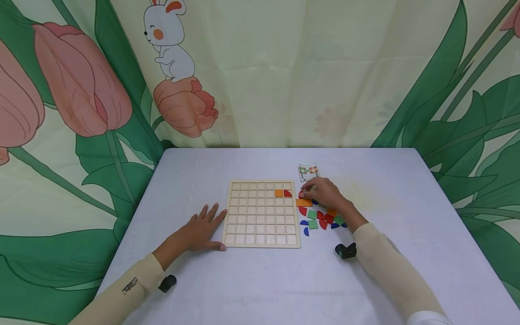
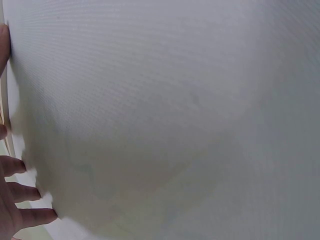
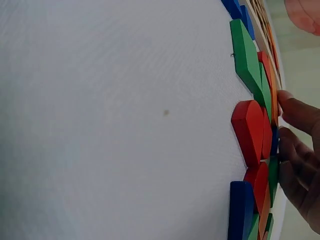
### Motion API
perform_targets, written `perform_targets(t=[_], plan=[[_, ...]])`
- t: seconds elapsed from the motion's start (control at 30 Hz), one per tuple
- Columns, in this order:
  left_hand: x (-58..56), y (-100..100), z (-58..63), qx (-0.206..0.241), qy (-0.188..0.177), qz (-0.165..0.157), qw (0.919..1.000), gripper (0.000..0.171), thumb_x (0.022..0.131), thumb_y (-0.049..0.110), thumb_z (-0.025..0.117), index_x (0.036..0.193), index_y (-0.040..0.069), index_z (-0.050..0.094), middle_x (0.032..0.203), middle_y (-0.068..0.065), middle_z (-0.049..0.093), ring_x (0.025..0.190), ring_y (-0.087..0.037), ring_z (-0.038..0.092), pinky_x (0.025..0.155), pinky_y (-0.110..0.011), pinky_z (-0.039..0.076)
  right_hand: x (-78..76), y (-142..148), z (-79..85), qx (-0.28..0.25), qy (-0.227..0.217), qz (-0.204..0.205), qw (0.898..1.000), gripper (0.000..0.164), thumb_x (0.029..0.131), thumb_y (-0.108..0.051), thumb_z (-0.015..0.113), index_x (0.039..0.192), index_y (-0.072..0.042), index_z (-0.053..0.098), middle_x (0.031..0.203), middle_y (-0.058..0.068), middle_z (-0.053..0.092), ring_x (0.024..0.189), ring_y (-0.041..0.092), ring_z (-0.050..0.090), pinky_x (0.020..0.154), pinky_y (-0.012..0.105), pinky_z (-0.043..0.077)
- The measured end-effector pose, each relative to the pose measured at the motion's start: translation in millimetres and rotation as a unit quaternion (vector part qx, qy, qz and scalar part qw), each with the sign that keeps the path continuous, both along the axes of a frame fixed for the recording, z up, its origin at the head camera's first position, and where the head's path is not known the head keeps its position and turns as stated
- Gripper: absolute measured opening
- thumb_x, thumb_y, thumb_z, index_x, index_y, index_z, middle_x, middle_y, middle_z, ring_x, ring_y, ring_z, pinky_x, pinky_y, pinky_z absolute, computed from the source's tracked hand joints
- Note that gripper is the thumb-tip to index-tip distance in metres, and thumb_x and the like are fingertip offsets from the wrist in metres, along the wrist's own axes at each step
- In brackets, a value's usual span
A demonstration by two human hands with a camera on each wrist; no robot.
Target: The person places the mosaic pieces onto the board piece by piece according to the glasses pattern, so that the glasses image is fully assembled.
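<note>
Left hand (image 1: 201,231): empty, fingers spread at left edge of grid board (image 1: 260,217)
Right hand (image 1: 322,193): right of board, bent over red piece (image 1: 301,195); cannot tell whether grasping

At 3 o'clock, the right hand (image 3: 304,155) reaches in beyond a thick red piece (image 3: 248,129). A green piece (image 3: 246,57) lies toward 2 o'clock, a blue piece (image 3: 241,210) between 4 and 5.

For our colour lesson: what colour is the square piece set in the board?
The square piece is orange, clearest in the head view.
</note>
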State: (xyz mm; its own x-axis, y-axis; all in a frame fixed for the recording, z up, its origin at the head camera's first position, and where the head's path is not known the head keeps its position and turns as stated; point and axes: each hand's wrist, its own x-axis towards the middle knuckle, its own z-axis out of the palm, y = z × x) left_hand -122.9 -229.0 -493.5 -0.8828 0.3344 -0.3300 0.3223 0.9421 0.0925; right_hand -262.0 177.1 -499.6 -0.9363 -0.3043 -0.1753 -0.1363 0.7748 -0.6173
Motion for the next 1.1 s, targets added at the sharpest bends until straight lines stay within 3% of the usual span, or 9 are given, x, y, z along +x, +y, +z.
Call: perform_targets(t=[0.2,0.47,0.7,0.93,1.1], plan=[[-0.5,0.1,0.4,0.002,-0.003,0.002,1.0,0.114,0.076,0.082,0.062,0.161,0.019,0.022,0.168,-0.019,0.014,0.151,-0.05,0.015,0.111,-0.069,0.031,0.9,-5.3,1.2,0.028,-0.013,-0.021,0.999,0.037,0.09,-0.034,0.076,0.122,-0.014,0.074,0.119,0.011,0.067,0.105,0.025,0.057,0.074,0.029,0.053],[-0.3,0.7,1.5,0.008,-0.009,0.006,0.9999,0.113,0.076,0.079,0.064,0.162,0.02,0.021,0.168,-0.019,0.013,0.152,-0.05,0.013,0.113,-0.068,0.029,3.2,-7.8,3.8,0.027,-0.03,-0.025,0.999,0.036,0.092,-0.031,0.074,0.123,-0.014,0.073,0.124,0.011,0.064,0.108,0.025,0.056,0.079,0.031,0.054],[-0.1,0.7,2.6,0.005,-0.005,0.001,1.0,0.112,0.076,0.079,0.064,0.161,0.019,0.022,0.167,-0.02,0.014,0.151,-0.051,0.014,0.112,-0.068,0.03,6.2,-11.0,6.7,0.007,-0.031,-0.006,0.999,0.029,0.093,-0.026,0.073,0.118,-0.012,0.071,0.112,0.01,0.067,0.096,0.024,0.06,0.073,0.028,0.055],[0.6,0.6,2.6,0.009,-0.004,0.001,1.0,0.113,0.076,0.079,0.064,0.161,0.019,0.022,0.168,-0.02,0.013,0.151,-0.051,0.014,0.112,-0.069,0.03,7.2,-12.4,5.0,-0.008,-0.01,0.019,1.0,0.024,0.094,-0.022,0.073,0.115,-0.013,0.068,0.104,0.007,0.068,0.094,0.022,0.059,0.076,0.028,0.052],[1.5,0.6,2.3,0.01,-0.004,0.002,0.9999,0.112,0.077,0.077,0.066,0.161,0.018,0.022,0.167,-0.02,0.014,0.152,-0.05,0.013,0.112,-0.069,0.03,8.4,-14.1,3.1,-0.02,-0.027,0.017,0.999,0.023,0.094,-0.021,0.072,0.116,-0.016,0.066,0.104,0.008,0.066,0.093,0.023,0.06,0.073,0.027,0.055]])
